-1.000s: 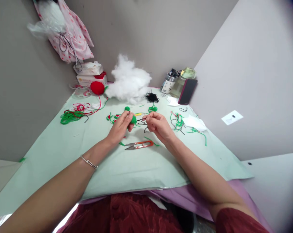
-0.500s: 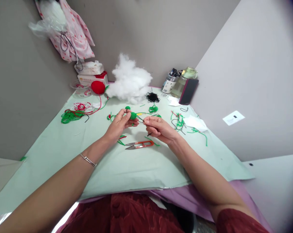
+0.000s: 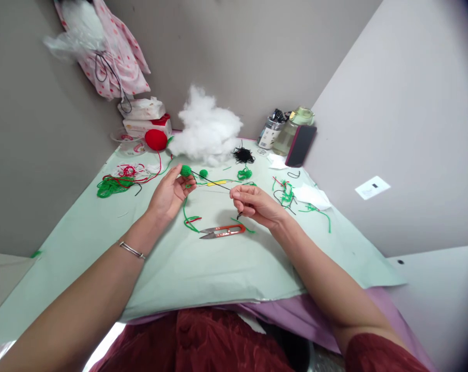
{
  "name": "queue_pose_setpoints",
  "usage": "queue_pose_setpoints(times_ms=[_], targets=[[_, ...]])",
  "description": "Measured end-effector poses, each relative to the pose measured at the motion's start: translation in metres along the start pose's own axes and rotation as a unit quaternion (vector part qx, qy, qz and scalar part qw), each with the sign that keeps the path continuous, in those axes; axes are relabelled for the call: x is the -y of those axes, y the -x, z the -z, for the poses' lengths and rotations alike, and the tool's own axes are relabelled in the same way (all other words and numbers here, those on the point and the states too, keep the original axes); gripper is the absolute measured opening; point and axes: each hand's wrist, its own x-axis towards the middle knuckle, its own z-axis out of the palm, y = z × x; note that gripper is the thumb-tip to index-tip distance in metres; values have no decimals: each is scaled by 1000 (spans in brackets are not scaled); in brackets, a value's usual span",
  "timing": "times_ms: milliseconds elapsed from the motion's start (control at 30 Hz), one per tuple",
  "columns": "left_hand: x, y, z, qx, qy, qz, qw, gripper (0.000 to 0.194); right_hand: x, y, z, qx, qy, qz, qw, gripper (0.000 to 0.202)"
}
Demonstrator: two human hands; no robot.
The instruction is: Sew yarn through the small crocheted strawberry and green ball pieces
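My left hand [image 3: 172, 191] is closed around a small green crocheted ball [image 3: 186, 170], held between thumb and fingers. A black yarn [image 3: 212, 181] runs taut from the ball to my right hand [image 3: 253, 203], which pinches its other end; whether a needle is in that pinch is too small to tell. A second green crocheted ball [image 3: 203, 174] lies on the table just beyond the yarn. Under the yarn rests a crochet hook with a yellow grip [image 3: 216, 183]. Orange-handled thread snips [image 3: 223, 231] lie nearer to me, below both hands.
White stuffing [image 3: 206, 126] is heaped at the back. Left of it stand a red yarn ball [image 3: 156, 139] and tangled green yarn [image 3: 115, 187]. Black yarn [image 3: 243, 154], a phone [image 3: 301, 146], a bottle [image 3: 286, 137] and yarn scraps [image 3: 286, 194] are on the right.
My left hand has moved left and slightly away with the green ball, drawing the black yarn out long and straight. My right hand has stayed nearly in place.
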Motion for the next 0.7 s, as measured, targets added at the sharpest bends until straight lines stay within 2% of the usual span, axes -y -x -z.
queue_pose_setpoints(times_ms=[233,467,700], targets=[[-4,9,-14,21,14,49,998,21,-8,-3,-1,-11,44,27,999,32],[-7,26,-32,74,-10,100,992,25,-14,-2,-13,-43,172,48,983,45],[-5,33,-40,72,-2,123,990,35,-24,-7,-20,-21,251,49,966,24]])
